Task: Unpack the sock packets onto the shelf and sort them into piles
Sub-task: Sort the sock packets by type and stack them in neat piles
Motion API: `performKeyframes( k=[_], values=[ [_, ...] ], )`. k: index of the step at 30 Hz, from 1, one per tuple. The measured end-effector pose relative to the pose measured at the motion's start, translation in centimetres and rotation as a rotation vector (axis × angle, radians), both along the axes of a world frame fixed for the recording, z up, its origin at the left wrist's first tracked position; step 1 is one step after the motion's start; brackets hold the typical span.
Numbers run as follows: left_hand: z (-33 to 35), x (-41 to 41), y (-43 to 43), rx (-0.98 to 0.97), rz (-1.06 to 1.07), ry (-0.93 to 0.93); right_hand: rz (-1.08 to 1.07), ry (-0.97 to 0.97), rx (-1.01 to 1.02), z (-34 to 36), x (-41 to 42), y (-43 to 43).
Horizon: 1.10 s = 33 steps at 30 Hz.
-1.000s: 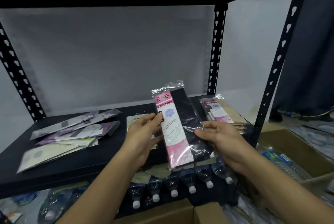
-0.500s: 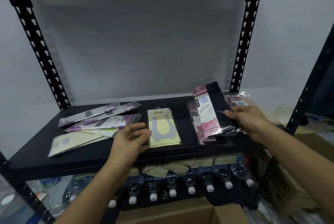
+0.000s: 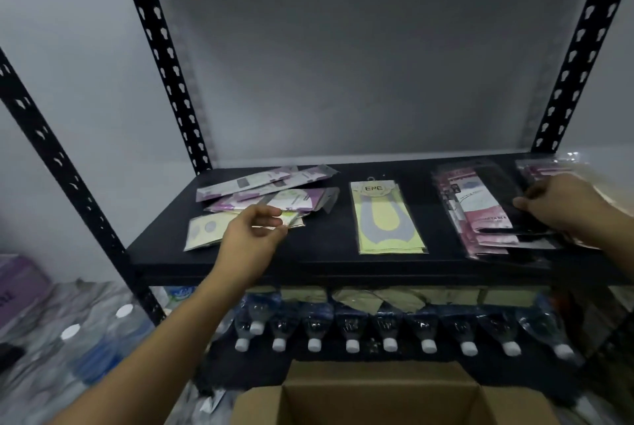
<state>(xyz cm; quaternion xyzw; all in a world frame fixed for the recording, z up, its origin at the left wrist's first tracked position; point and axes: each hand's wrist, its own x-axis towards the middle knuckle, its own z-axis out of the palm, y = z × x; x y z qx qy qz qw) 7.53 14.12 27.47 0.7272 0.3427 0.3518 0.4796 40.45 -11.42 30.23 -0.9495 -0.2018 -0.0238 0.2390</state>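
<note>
Your right hand [image 3: 562, 206] pinches the top pink packet [image 3: 487, 208] on its stack. Your left hand [image 3: 254, 232] is loosely curled at the left pile [image 3: 260, 198] — hold cannot be told.

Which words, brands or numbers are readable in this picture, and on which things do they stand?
"ENE": round label on the yellow sock packet, middle of the shelf.
Pink-and-black packets, right: print too blurred to read.
Purple packets, left: print too small.
Purple box, far left: letters blurred, cut off.
</note>
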Motion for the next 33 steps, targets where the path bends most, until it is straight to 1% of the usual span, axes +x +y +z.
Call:
performKeyframes(
  k=[3, 6, 9, 11, 14, 16, 19, 21, 23, 28, 30, 33],
  values=[
    [-0.5, 0.0, 1.3, 0.081, 0.027, 0.059, 0.014, -0.086, 0.031, 0.6, -0.8, 0.0],
    [-1.0, 0.3, 2.5, 0.201, 0.045, 0.143, 0.036, -0.146, 0.182, 1.4, -2.5, 0.2],
    [-1.1, 1.1, 3.8, 0.352, 0.046, 0.245, 0.11, -0.171, 0.301, 2.2, -5.0, 0.5],
    [-1.1, 2.1, 4.9, 0.461, 0.042, 0.325, 0.156, -0.191, 0.33, 2.5, -6.5, 0.7],
    [-1.3, 4.1, 6.2, 0.611, 0.033, 0.505, 0.201, -0.223, 0.345, 2.6, -8.1, 0.7],
    [-1.3, 5.5, 6.7, 0.635, 0.019, 0.607, 0.226, -0.215, 0.356, 2.4, -8.8, 0.7],
    [-1.4, 7.0, 6.9, 0.6, 0.001, 0.717, 0.248, -0.197, 0.371, 2.0, -9.5, 0.7],
    [-1.6, 7.4, 6.6, 0.634, 0.012, 0.776, 0.251, -0.217, 0.361, 1.8, -9.8, 0.7],
    [-1.7, 7.5, 6.4, 0.68, 0.057, 0.743, 0.261, -0.217, 0.367, 1.7, -10.2, 0.8],
    [-2.0, 6.1, 5.8, 0.77, 0.121, 0.561, 0.288, -0.184, 0.405, 1.5, -11.1, 1.5],
    [-1.4, 5.2, 5.5, 0.731, 0.131, 0.417, 0.304, -0.176, 0.425, 1.5, -11.5, 1.9],
    [0.2, 3.6, 5.0, 0.653, 0.116, 0.133, 0.329, -0.158, 0.462, 1.4, -12.3, 2.6]
  ],
)
